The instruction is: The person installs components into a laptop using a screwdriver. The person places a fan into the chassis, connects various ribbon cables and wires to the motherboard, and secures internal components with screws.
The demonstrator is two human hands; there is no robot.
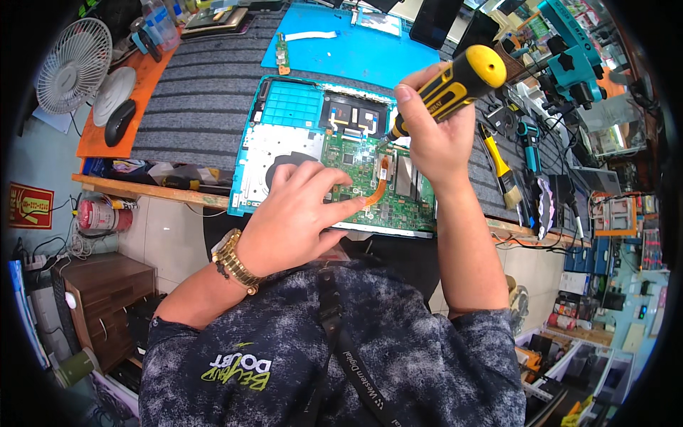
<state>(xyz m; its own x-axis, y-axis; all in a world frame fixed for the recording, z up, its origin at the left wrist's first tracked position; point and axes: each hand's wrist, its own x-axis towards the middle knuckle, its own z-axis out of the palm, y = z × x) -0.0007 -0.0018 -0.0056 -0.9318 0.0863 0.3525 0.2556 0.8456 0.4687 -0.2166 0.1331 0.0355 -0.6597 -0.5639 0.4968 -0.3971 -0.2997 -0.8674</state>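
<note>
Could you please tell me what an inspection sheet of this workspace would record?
Surface: ribbed grey mat, with a blue mat at the far side.
Job's things: opened laptop base, its green circuit board and copper heat pipe exposed; yellow-and-black screwdriver.
Clutter: black computer mouse at left, yellow-handled brush at right.
Hands: left hand spread over the laptop base; right hand grips the screwdriver, tip down at the board.
Cables: white cables hang at left.
Surroundings: white fan, brown cabinet.
</note>
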